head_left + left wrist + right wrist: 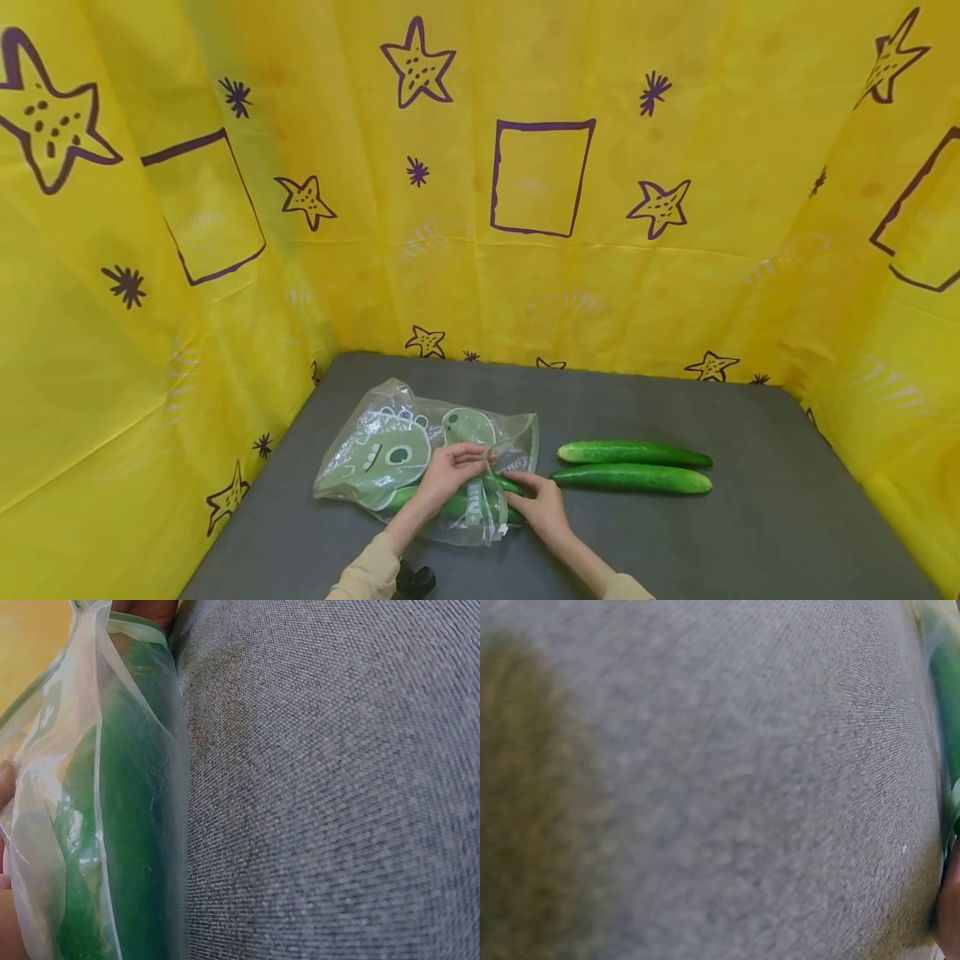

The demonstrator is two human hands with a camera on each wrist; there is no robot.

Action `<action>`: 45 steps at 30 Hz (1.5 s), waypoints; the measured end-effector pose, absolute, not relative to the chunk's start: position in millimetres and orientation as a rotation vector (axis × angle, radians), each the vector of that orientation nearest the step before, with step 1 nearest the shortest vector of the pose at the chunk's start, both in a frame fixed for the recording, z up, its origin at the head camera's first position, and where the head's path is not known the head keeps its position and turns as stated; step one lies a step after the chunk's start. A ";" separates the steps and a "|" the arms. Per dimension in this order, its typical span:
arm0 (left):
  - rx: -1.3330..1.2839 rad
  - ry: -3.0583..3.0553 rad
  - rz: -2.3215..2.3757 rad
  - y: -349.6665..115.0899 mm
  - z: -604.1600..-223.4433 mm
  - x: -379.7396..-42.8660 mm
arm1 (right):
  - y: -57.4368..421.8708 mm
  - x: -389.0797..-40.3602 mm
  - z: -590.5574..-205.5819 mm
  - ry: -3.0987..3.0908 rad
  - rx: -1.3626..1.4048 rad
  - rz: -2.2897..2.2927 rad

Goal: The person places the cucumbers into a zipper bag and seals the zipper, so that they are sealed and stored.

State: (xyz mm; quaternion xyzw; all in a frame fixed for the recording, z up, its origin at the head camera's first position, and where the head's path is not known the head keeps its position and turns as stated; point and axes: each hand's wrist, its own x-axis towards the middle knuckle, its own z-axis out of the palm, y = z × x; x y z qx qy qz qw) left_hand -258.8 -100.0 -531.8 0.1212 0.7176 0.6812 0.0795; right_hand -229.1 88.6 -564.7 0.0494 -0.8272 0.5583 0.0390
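Observation:
A clear zip bag (360,487) with green cartoon faces lies on the grey table, its mouth toward the right. My left hand (448,473) pinches the bag's film near the mouth. Inside the lower part of the bag lies a green cucumber (450,506), seen through the film in the left wrist view (135,810) too. At the mouth, my right hand (543,507) grips the end of a cucumber (510,483) between thumb and fingers. Film and fingers partly hide how far that cucumber sits inside. In the right wrist view only a bit of the right hand shows at the edge.
Two more cucumbers (633,453) lie side by side on the table (765,533), right of the bag. A small black object (416,580) sits by the left forearm. Yellow cloth (465,275) with purple drawings stands around the table's back and sides.

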 end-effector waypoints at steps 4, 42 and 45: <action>0.360 2.163 2.030 -100.2 -530.5 -257.7 | 89.4 -228.4 -564.6 -2.538 0.149 1.695; 0.409 2.135 2.046 -100.1 -529.2 -254.4 | 126.5 -209.2 -549.7 -2.556 0.261 1.849; 0.422 2.141 2.044 -100.4 -530.0 -255.0 | 131.0 -208.0 -549.1 -2.554 0.264 1.879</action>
